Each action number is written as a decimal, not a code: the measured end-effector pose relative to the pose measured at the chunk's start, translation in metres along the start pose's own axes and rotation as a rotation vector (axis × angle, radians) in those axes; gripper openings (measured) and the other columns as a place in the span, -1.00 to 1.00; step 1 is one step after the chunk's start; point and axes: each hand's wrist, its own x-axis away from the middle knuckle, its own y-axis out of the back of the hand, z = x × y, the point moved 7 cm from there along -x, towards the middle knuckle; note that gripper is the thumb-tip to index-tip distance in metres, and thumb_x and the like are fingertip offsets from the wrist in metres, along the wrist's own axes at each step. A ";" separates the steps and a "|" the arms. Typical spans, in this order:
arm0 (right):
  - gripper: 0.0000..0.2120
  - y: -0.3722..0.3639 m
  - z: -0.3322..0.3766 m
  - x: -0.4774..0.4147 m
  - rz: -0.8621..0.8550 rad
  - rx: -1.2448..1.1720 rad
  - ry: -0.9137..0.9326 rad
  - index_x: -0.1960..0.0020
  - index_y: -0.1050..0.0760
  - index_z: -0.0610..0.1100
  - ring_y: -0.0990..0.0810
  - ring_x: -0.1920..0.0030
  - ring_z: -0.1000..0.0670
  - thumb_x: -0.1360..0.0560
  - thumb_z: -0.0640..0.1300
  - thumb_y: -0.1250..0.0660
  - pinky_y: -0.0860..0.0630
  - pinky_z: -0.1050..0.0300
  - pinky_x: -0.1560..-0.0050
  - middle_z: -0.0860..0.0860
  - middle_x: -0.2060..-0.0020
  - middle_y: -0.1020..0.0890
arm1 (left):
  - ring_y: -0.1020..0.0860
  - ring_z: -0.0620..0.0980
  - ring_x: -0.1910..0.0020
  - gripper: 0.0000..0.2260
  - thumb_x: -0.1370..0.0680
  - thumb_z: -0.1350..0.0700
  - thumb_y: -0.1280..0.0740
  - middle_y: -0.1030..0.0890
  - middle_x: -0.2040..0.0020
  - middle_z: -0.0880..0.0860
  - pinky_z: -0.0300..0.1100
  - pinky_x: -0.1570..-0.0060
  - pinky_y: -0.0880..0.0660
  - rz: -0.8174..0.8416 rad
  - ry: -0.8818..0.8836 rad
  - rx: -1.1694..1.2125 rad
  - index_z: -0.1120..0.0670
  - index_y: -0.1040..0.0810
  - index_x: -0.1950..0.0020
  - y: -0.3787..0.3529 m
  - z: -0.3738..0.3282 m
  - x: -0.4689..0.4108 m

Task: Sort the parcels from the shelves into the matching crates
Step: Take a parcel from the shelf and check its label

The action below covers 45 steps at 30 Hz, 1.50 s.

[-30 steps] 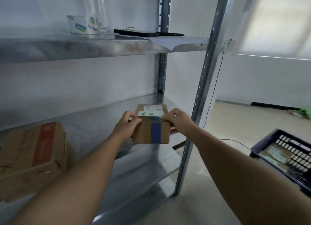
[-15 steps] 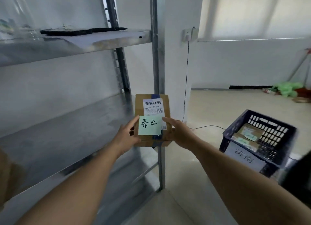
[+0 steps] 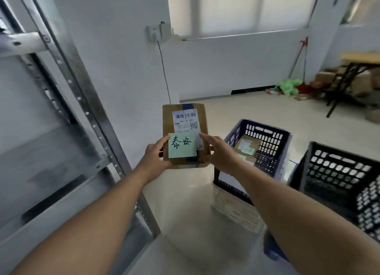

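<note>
Presently held: one parcel [image 3: 167, 121], a small brown cardboard box, gripped by both hands. The left hand [image 3: 156, 157] clasps its near left corner, thumb on top at the edge of the note and fingers hidden beneath. The right hand [image 3: 220, 153] clasps the near right edge, thumb laid flat on top and fingers curled under the side. The parcel is up in the air, top face toward the camera, between the rack on the left and the blue crate on the right.

On the parcel:
- one white shipping label [image 3: 185, 119] with a barcode;
- one green sticky note [image 3: 182, 145] with two handwritten characters, overlapping the label's near end;
- one strip of blue tape [image 3: 188, 106] at the far edge.

Crates on the floor, right of the hands, three counted:
- one blue crate [image 3: 267, 130], just right of the parcel, with at least two cardboard parcels [image 3: 247, 146] inside;
- one black crate [image 3: 339, 167], further right, contents not visible;
- one pale crate [image 3: 232, 206], near, partly hidden by the right forearm.

Surroundings:
- one metal rack [image 3: 82, 102], left;
- one wall socket [image 3: 158, 32] with one black cable [image 3: 164, 73] hanging from it;
- one table [image 3: 359, 57], far right, with blurred cardboard boxes under it;
- one green bag [image 3: 289, 86] on the floor by the far wall.
</note>
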 end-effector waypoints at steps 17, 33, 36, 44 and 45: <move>-0.24 0.186 -0.190 0.069 -0.301 0.001 -0.358 -0.54 -0.14 -0.01 -0.36 -0.19 0.11 -0.46 -0.34 -0.39 -0.42 0.42 0.07 -0.01 -0.36 -0.34 | -0.33 0.09 -0.35 -0.15 -0.40 0.24 -0.49 -0.28 -0.35 0.11 0.13 -0.34 -0.36 0.382 -0.275 0.006 -0.09 -0.09 -0.54 -0.230 -0.146 -0.120; -0.23 0.316 -0.351 0.034 -0.393 0.066 -0.631 -0.55 -0.10 -0.06 -0.25 -0.44 0.00 -0.47 -0.30 -0.39 -0.17 0.24 -0.35 -0.01 -0.45 -0.27 | -0.35 0.12 -0.36 -0.06 -0.35 0.23 -0.47 -0.24 -0.44 0.05 0.11 -0.30 -0.41 0.761 -0.247 0.086 -0.20 0.00 -0.54 -0.431 -0.227 -0.271; -0.22 0.323 -0.386 0.035 -0.398 0.040 -0.690 -0.55 -0.09 -0.05 -0.27 -0.42 0.02 -0.46 -0.31 -0.39 -0.20 0.28 -0.32 -0.01 -0.45 -0.26 | -0.31 0.06 -0.39 -0.12 -0.43 0.36 -0.41 -0.20 -0.45 0.03 -0.21 -0.15 -0.46 0.810 -0.271 0.072 -0.06 0.00 -0.57 -0.467 -0.237 -0.285; -0.21 0.331 -0.483 0.075 -0.387 -0.007 -0.845 -0.57 -0.06 -0.06 -0.29 -0.38 0.01 -0.47 -0.29 -0.39 -0.17 0.28 -0.30 -0.05 -0.42 -0.27 | -0.29 0.04 -0.39 -0.12 -0.43 0.31 -0.44 -0.20 -0.45 0.02 0.09 -0.36 -0.36 0.958 -0.272 -0.045 -0.08 0.01 -0.56 -0.574 -0.249 -0.288; -0.21 0.331 -0.495 0.081 -0.379 -0.008 -0.855 -0.57 -0.06 -0.06 -0.29 -0.38 0.01 -0.47 -0.28 -0.39 -0.18 0.28 -0.30 -0.04 -0.41 -0.27 | -0.30 0.06 -0.39 -0.10 -0.42 0.30 -0.45 -0.20 -0.44 0.02 0.10 -0.32 -0.40 0.969 -0.249 -0.041 -0.11 0.02 -0.56 -0.587 -0.247 -0.286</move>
